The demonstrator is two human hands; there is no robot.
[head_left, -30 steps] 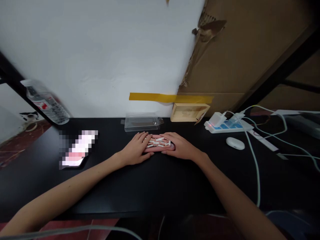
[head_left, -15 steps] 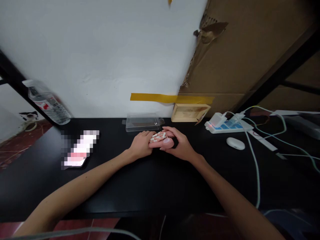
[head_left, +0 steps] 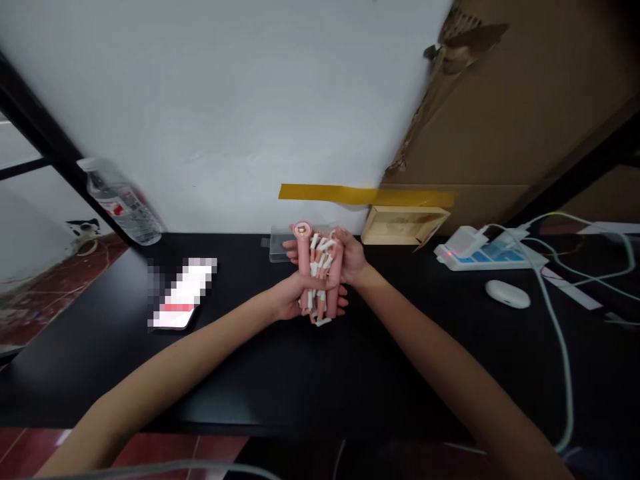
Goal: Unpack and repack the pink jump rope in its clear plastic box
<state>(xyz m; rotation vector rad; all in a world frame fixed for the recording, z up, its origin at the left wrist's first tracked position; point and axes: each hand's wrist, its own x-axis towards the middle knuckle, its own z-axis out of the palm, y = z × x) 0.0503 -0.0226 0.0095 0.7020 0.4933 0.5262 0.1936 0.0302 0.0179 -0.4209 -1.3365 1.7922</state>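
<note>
A bundle of pink rods and small pink-and-white sticks (head_left: 320, 257) is held up between both hands over the black table. One rod on its left side ends in a round pink head with a pale disc. My left hand (head_left: 295, 293) wraps round the lower part, its thumb lying across the front and fingertips showing at the right edge. My right hand (head_left: 353, 257) grips the upper right side, with fingers reaching behind to the left edge. Behind the bundle, partly hidden, is a clear plastic case (head_left: 280, 247).
A lit, pixelated phone (head_left: 185, 293) lies to the left, near a water bottle (head_left: 125, 210). A shallow tan box (head_left: 400, 223) leans at the wall. Rightward are a power strip (head_left: 480, 257) with cables and a white oval case (head_left: 507, 294). The black table (head_left: 280, 380) extends around them.
The bundle has been raised and turned from lying sideways to upright, facing me. Both hands have shifted their hold round it. The view has swung slightly left.
</note>
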